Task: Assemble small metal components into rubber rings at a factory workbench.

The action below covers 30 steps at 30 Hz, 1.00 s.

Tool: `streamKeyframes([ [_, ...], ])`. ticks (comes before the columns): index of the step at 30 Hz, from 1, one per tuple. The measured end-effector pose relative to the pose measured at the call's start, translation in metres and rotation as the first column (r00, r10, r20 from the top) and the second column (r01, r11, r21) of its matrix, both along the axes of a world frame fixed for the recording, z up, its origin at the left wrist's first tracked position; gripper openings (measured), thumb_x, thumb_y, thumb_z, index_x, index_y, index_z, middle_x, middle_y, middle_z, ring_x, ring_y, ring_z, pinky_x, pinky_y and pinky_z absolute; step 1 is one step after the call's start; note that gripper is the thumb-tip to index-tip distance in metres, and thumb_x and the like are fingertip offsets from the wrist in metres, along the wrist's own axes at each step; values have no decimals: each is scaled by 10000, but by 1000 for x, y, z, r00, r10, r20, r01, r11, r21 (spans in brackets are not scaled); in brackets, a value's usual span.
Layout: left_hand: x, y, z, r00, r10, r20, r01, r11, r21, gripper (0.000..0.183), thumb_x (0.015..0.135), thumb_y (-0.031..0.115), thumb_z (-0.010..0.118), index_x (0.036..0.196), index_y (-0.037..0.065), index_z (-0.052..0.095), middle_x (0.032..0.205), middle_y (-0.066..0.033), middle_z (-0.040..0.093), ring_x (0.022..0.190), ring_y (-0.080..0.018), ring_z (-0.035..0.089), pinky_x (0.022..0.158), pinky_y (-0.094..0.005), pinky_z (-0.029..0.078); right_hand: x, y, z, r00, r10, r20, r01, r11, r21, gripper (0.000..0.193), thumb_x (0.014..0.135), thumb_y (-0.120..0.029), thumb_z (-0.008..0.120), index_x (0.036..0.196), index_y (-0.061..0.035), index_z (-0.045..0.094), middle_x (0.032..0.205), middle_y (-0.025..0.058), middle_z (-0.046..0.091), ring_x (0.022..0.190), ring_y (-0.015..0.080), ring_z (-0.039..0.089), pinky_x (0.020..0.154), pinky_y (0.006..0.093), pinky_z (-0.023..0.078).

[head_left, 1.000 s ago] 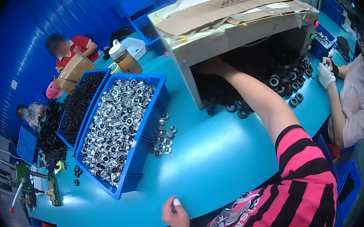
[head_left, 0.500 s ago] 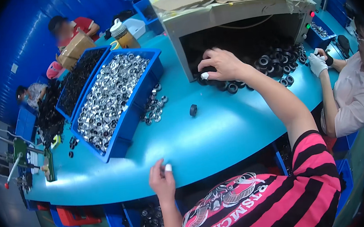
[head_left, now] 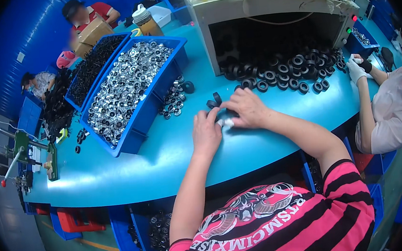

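My left hand (head_left: 206,132) and my right hand (head_left: 249,108) are close together over the teal table, fingers bent inward and a white cover on each thumb. A dark patch shows between the fingertips, but whatever they pinch is hidden and blurred. Just beyond the fingers, a black ring (head_left: 216,98) stands on edge with another black ring (head_left: 211,104) beside it. One more black ring (head_left: 188,87) lies farther left, by small silver metal parts (head_left: 175,99). Behind my right hand a heap of black rings (head_left: 283,71) spills from a box-shaped machine (head_left: 204,33).
At left stands a blue bin (head_left: 135,144) of silver parts, with a bin of black parts (head_left: 96,72) behind it. A green hand press (head_left: 52,161) sits at the table's left end. A gloved co-worker (head_left: 383,112) is on the right; another person (head_left: 98,12) sits across.
My right hand has come back from the heap toward me, and my left hand has moved up to meet it. More black rings now lie in front of them. The view has shifted slightly.
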<state>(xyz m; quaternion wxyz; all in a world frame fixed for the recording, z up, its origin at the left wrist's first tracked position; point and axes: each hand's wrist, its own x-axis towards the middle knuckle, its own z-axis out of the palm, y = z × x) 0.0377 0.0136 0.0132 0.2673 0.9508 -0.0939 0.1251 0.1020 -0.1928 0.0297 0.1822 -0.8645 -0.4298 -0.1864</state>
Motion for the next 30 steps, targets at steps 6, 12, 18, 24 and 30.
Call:
streamKeyframes([
  [6,-9,8,-2,994,105,4,-96,928,-361,304,842,42,748,1135,63,668,979,-89,653,830,-218,656,755,-344,542,19,-8,5,978,-133,160,134,991,4,342,723,-305,755,1014,-134,700,919,57,606,924,280,571,829,405,425],
  [12,-26,29,1,974,44,-222,-212,518,-829,242,873,29,767,1062,49,617,919,5,631,799,-59,588,712,-227,499,57,-4,17,978,-193,85,179,973,147,316,756,-197,753,1054,-114,689,1007,59,628,959,287,589,837,402,457],
  [18,-35,35,-14,984,128,-125,-177,596,-783,240,873,19,769,1016,64,581,894,22,608,751,-39,560,656,-197,463,89,89,1,992,-100,-71,110,982,151,557,833,-295,760,1334,-124,588,1364,123,552,1224,333,543,1011,433,473],
  [24,-29,38,-17,986,164,-36,-119,528,-841,235,893,31,757,1006,77,556,841,37,584,700,-26,529,621,-190,436,134,122,-7,858,-347,-379,281,934,-219,624,885,-329,726,1438,-131,517,1399,143,519,1321,339,469,1137,455,394],
  [30,-30,39,-10,980,155,-127,-189,493,-849,233,904,57,760,995,81,547,817,43,577,681,-18,514,595,-188,420,104,101,22,920,-326,-217,224,893,-391,354,864,-309,721,1105,-51,720,1204,151,607,1131,335,607,905,445,563],
])
